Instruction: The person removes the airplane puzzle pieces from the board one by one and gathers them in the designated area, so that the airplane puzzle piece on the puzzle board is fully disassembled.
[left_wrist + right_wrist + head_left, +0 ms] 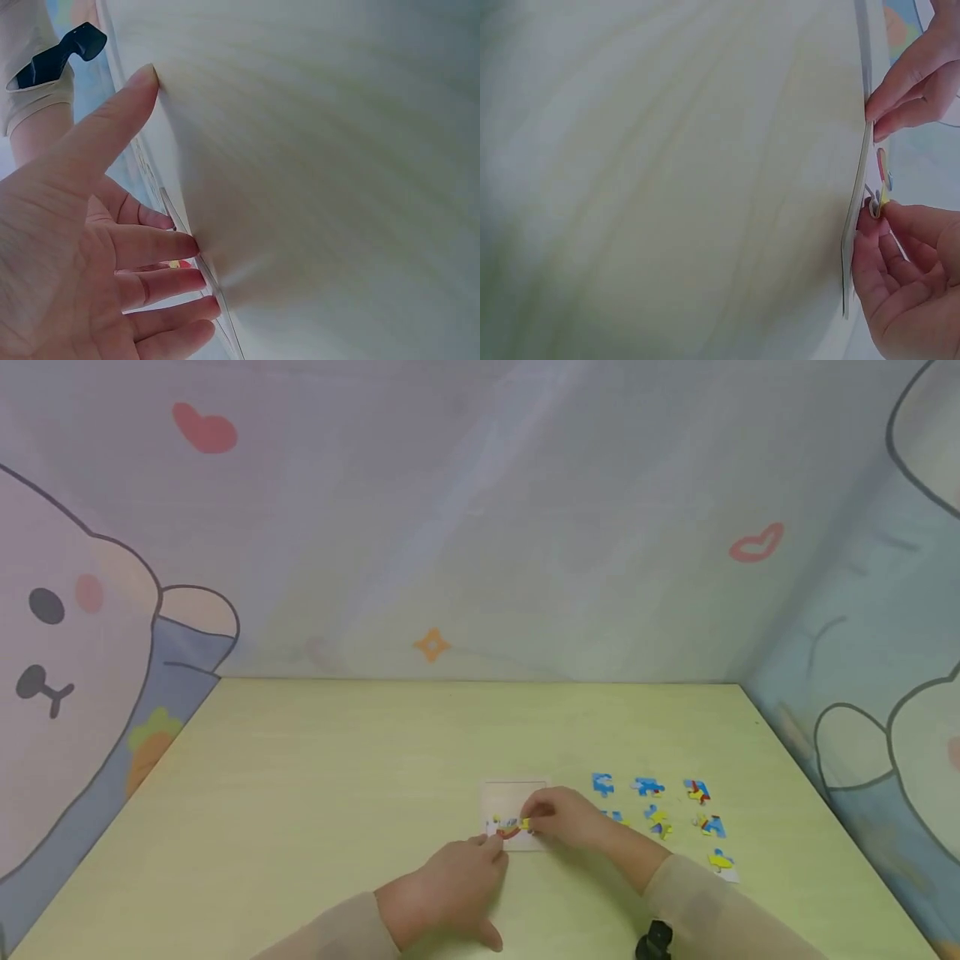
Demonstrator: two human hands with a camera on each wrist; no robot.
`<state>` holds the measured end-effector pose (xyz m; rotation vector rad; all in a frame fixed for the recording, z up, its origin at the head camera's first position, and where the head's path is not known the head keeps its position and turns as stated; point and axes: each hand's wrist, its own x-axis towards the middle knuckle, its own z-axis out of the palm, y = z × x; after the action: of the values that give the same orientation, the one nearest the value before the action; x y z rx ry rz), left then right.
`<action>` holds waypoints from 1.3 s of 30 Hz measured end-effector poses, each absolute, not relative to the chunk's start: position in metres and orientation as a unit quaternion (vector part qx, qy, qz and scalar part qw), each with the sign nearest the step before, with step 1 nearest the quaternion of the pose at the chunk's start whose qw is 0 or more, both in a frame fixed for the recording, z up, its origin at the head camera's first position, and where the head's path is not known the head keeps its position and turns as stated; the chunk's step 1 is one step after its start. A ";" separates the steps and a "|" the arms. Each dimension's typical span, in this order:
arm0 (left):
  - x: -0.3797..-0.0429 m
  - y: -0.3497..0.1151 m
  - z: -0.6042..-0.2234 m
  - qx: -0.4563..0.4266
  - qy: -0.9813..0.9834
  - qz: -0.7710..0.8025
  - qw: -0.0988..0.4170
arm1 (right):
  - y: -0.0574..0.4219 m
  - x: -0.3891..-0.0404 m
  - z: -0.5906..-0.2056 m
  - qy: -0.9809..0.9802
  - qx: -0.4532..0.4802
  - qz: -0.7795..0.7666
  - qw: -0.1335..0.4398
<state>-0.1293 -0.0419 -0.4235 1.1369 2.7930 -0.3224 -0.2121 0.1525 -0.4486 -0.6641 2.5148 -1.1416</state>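
A pale square puzzle tray [498, 795] lies on the table, with joined colourful pieces [509, 828] along its near side. Over its right part my right hand [572, 818] pinches a yellow puzzle piece [526, 825] between thumb and finger. From the side, the right wrist view shows that puzzle piece [885, 196] tilted up at the fingertips, just above the tray. My left hand [463, 881] has its fingers extended, their tips touching the tray's near left edge; its thumb points away from them. Part of the tray is hidden behind the right hand.
To the right, loose puzzle pieces lie in rough rows, among them a blue piece [602, 784] and a yellow and white piece [722, 860]. A black device [655, 940] sits by the right sleeve. Cartoon-printed cloth [480, 527] stands behind the pale table [337, 760].
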 end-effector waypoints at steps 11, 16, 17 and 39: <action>-0.129 -0.042 -0.421 0.371 0.922 -0.096 0.060 | 0.174 -0.217 -0.447 0.861 -0.220 -0.426 0.169; -0.131 -0.042 -0.422 0.368 0.921 -0.109 0.066 | 0.189 -0.212 -0.441 0.848 -0.214 -0.452 0.176; -0.131 -0.042 -0.422 0.368 0.921 -0.110 0.065 | 0.192 -0.211 -0.440 0.847 -0.214 -0.454 0.175; -0.129 -0.042 -0.420 0.382 0.916 -0.114 0.045 | 0.266 -0.195 -0.427 0.839 -0.179 -0.473 0.202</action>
<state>-0.1288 -0.0419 -0.4200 1.1668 2.7980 -0.3496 -0.1952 0.2663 -0.4272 -0.5005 2.3423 -1.3197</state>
